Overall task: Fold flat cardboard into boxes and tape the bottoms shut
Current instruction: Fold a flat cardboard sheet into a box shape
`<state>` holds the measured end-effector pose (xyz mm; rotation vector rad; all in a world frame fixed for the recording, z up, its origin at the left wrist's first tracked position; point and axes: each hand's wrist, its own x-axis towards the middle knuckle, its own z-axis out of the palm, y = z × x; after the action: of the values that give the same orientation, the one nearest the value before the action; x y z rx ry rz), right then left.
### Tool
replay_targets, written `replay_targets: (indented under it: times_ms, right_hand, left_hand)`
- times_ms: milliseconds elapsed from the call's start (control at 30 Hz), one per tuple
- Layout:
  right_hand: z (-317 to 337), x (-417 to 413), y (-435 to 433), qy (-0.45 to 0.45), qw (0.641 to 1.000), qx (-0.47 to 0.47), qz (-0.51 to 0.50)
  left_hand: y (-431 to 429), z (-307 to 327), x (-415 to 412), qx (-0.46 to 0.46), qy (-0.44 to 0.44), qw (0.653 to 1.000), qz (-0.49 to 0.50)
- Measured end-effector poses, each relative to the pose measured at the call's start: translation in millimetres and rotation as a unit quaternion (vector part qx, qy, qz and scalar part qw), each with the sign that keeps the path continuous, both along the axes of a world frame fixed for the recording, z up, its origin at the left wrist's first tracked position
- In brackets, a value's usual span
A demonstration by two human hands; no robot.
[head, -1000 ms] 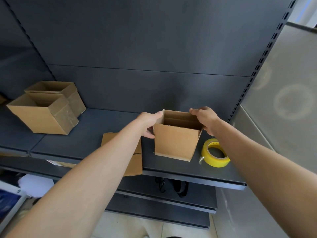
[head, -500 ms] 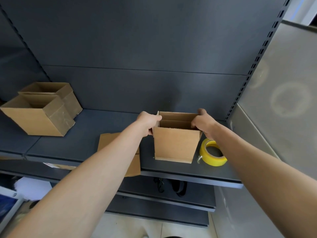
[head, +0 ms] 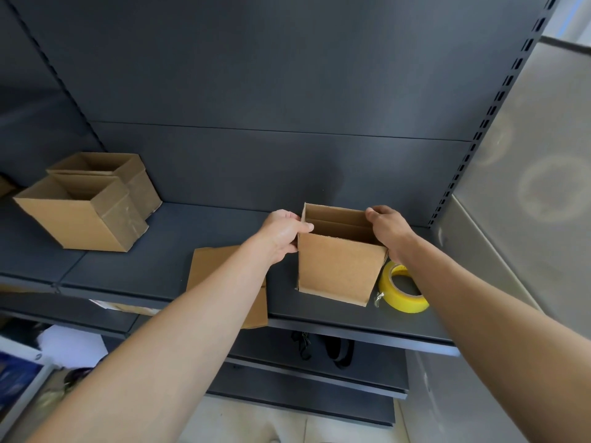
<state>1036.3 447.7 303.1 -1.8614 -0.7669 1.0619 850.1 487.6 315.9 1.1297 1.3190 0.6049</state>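
Shelf: one dark grey metal shelf carries every piece of cardboard and the tape; lower shelves show beneath its front edge.
Finished boxes: two open-topped brown cardboard boxes at the shelf's left end, touching each other; the front box is nearer the front edge, the rear box stands against the back panel. Clear tape shines on the front box's right side.
Box in hand: one brown cardboard box, upright, mouth pointing up, standing on the shelf right of centre, close to the front edge. Its long axis runs left to right along the shelf. The near wall is plain and unmarked; top flaps stand up at the left and far sides.
Flat cardboard: one flat brown piece, left of the held box, overhanging the front edge, partly hidden by the left forearm.
Tape: one yellow roll lying flat just right of the held box, near the front edge, with a loose end at its left.
Left hand: the left hand pinches the box's upper left corner, thumb over the rim.
Right hand: the right hand grips the box's upper right corner, fingers curled over the rim.
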Motion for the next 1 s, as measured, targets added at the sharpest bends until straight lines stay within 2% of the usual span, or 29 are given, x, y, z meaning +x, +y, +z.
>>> replay_targets:
  times_ms: [300,467,600,700,1000]
  right_hand:
    - [2.1,-3.1,-1.6,-0.033,0.999,0.008,0.005]
    - [2.3,-3.2,-4.5,-0.05,0.999,0.014,0.006]
    - [1.8,-3.6,-5.0,-0.062,0.998,0.017,0.001]
    - [1.2,-4.1,-4.9,-0.069,0.997,0.017,-0.009]
    - [-4.2,-3.0,1.3,-0.075,0.996,0.014,-0.052]
  left_hand:
    - [-2.6,2.6,3.9,0.034,0.044,0.998,-0.003]
    - [-6.7,-3.9,5.6,0.018,0.037,0.999,0.02]
    - [-3.8,-5.2,12.9,0.082,0.149,0.984,0.042]
    - [-5.6,-5.8,17.2,0.112,0.189,0.975,0.036]
    - [-11.5,-8.1,5.1,0.115,0.089,0.989,0.014]
